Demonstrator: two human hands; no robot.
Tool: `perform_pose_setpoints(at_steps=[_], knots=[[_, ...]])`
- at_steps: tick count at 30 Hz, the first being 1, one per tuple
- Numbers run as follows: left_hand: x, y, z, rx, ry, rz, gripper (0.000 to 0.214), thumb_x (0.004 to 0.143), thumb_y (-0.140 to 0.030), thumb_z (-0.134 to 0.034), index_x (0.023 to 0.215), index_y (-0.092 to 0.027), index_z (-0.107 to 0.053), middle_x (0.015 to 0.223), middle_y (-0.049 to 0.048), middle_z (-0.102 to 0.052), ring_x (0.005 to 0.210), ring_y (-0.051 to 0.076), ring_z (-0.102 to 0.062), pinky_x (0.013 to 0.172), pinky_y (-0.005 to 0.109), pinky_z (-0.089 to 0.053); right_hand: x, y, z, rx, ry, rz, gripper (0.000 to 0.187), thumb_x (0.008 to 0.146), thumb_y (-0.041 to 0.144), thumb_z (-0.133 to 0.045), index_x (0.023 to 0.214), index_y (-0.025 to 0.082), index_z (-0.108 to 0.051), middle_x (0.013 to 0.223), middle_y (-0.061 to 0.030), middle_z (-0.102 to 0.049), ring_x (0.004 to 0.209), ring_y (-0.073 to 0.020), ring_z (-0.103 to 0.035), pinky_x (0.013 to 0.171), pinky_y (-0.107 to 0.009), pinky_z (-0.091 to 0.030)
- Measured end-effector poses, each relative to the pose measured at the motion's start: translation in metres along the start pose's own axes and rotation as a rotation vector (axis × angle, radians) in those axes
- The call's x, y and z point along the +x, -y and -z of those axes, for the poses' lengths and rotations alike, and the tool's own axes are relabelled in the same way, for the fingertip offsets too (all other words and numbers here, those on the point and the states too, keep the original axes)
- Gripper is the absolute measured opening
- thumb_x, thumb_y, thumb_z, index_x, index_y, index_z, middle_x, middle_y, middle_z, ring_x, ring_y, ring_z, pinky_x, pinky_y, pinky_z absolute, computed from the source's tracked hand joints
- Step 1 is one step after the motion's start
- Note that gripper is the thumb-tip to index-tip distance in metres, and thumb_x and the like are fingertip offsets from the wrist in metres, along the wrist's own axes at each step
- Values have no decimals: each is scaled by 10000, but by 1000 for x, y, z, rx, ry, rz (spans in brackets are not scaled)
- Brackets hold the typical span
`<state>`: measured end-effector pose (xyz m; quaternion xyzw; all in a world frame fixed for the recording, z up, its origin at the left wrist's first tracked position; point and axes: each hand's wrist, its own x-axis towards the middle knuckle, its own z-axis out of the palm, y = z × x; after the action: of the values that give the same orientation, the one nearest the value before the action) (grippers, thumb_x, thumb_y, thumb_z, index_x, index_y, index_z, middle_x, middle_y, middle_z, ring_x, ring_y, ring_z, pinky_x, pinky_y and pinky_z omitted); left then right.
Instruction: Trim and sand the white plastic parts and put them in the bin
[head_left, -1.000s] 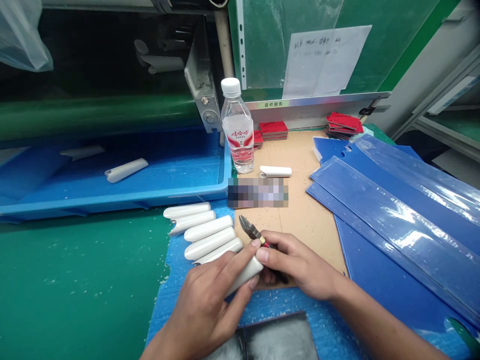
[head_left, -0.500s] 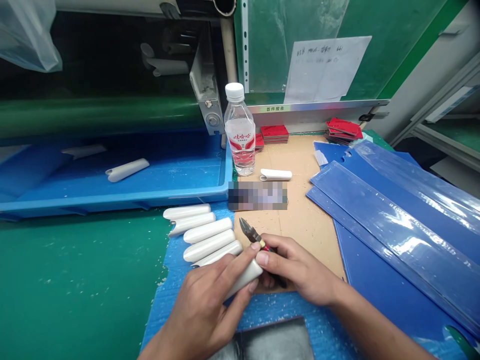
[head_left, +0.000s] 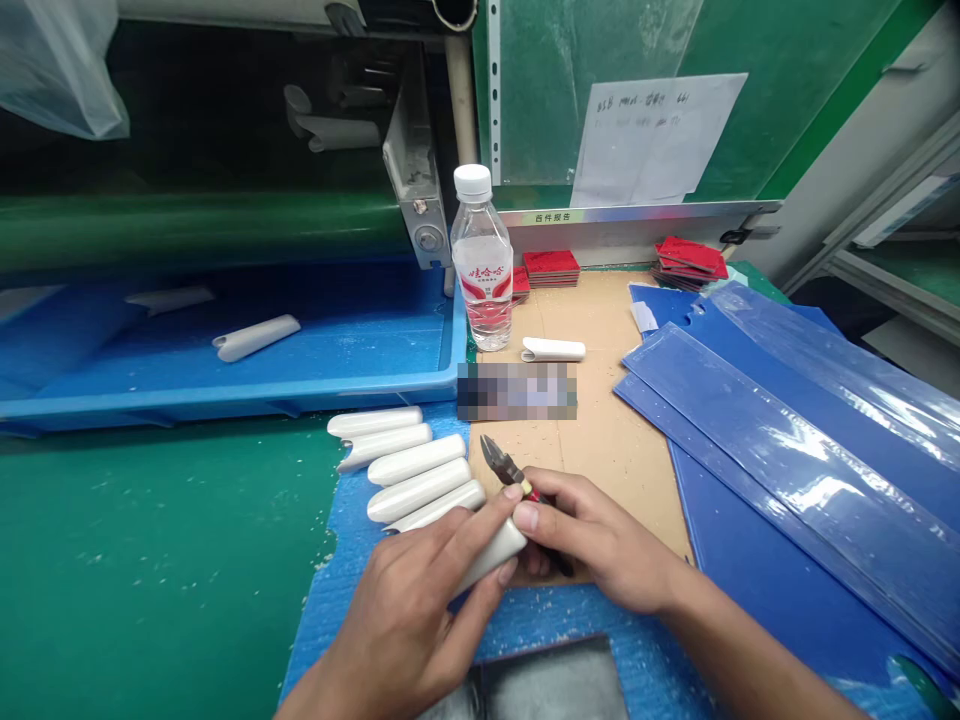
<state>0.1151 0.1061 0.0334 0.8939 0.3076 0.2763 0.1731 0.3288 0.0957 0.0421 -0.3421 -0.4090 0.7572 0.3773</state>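
Your left hand is closed around a white plastic piece, which sits across your fingers with its far end just beside your right hand. That hand is curled firmly around the handles of a pair of side cutters, whose red and yellow grips are mostly hidden by your fingers. The cutters' steel head points forward, out over a cardboard sheet, and from here you can't tell whether its blades are parted or closed. The piece in your grip is held over the near edge of that sheet, close to the cutters but with no cut visible. Just left of your hands, a row of five white plastic pieces lies side by side on a blue foam pad. Another white piece rests alone on the cardboard near a water bottle, and one more lies in a blue tray. So you have five gathered in the row and one in hand; nothing here shows whether the row or the two loose pieces have been trimmed. Blue plastic sheets lie to your right, and stacks of red cards stand at the back of the cardboard.
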Motion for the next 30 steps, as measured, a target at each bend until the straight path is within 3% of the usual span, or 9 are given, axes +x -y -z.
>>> perform_pose_setpoints(at_steps=[7,16,30], knots=[[-1,-1,1,-4,14,12,563,988,-207,-537,1527,-235,-375,1139,64,-724,995,189,-716,815,280,-550,-1,-2,0,22,-1,-10,291,983,447,-636,982,164,-567,781,14,-492,677,-110,-430,600,-206,-362],[1,-1,0,-9,-6,7,580,987,-192,-540,1534,-233,-353,1270,74,-695,1067,182,-698,857,260,-535,-1,-1,-1,9,10,3,304,983,452,-635,964,158,-564,770,17,-488,661,-102,-426,589,-198,-359],[0,0,2,-72,-13,11,538,953,-147,-554,1464,-237,-413,1198,49,-715,1019,159,-702,847,240,-529,0,0,-1,-1,6,0,324,983,466,-631,944,155,-553,766,16,-498,646,-94,-435,565,-184,-346]])
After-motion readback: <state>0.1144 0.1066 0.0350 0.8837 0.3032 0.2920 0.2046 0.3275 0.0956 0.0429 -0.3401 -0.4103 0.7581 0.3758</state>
